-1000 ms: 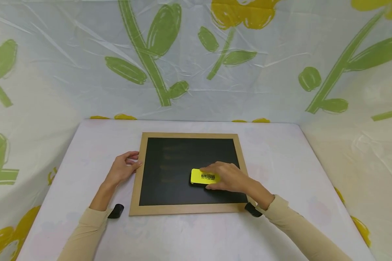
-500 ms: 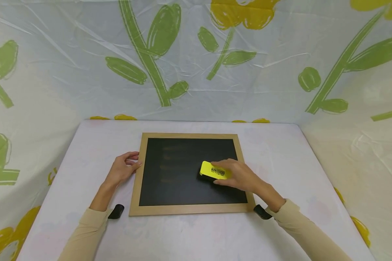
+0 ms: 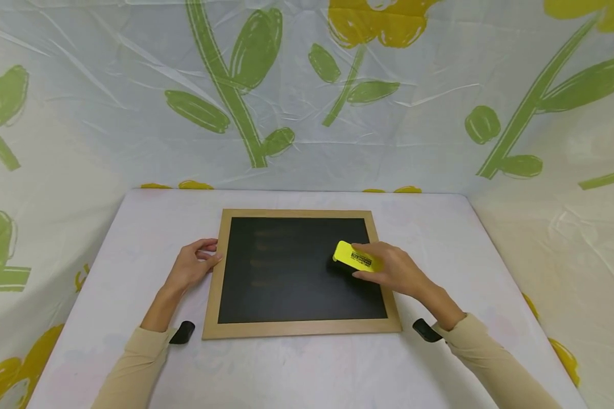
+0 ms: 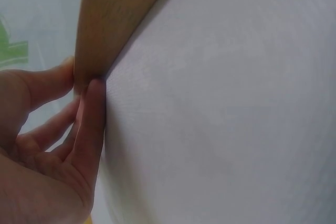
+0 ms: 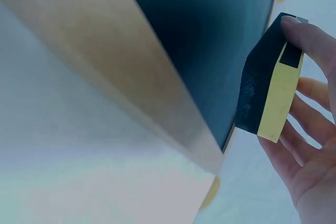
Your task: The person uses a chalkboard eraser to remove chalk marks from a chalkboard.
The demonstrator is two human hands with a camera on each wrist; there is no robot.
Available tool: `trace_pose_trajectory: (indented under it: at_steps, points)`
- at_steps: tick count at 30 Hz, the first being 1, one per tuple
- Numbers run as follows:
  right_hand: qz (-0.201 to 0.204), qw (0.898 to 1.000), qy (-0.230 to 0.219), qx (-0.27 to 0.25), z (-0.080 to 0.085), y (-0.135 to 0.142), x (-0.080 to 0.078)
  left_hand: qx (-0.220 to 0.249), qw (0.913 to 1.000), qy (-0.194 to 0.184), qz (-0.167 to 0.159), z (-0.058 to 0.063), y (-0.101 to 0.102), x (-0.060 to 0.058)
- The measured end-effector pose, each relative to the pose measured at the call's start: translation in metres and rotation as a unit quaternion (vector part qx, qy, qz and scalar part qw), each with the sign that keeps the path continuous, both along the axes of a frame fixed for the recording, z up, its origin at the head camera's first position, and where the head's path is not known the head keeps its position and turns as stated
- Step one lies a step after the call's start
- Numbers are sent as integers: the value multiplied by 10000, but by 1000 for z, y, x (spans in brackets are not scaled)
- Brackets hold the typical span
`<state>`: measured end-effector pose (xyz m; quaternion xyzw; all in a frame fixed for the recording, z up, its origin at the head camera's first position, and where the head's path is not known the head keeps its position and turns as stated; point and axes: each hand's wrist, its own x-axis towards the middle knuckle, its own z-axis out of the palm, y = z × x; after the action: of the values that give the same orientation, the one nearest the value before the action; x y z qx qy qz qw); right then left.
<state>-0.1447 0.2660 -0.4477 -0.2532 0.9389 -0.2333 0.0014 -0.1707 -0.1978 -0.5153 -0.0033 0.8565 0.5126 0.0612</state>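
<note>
A blackboard (image 3: 286, 272) with a light wooden frame (image 3: 297, 328) lies on the table. My left hand (image 3: 190, 264) holds the left side of the frame; in the left wrist view its thumb (image 4: 50, 86) and fingers meet the wooden edge (image 4: 113, 19). The right hand (image 3: 399, 270) grips a yellow board eraser (image 3: 357, 257) with black felt, over the right part of the black surface. In the right wrist view the eraser (image 5: 270, 82) is pinched between thumb and fingers, its felt towards the board. Whether felt and board touch, I cannot tell.
Faint pale streaks (image 3: 261, 258) show on the board's left half. The white table (image 3: 297, 375) ends at a hanging sheet (image 3: 389, 125) printed with flowers. Black wrist devices (image 3: 182, 333) sit by both sleeves.
My right hand has carried the eraser rightwards and towards the board's far side, turning it slightly. The left hand and the blackboard have stayed in place.
</note>
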Motion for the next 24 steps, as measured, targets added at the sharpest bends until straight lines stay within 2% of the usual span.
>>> trace_pose_trajectory:
  at_steps: [17, 24]
  points:
    - [-622, 9955, 715, 74, -3, 40, -6, 56, 10000, 14, -13, -2, -2, -2]
    - [-916, 9929, 757, 3, -3, 62, -11, -26, 10000, -11, 13, 0, -1, -1]
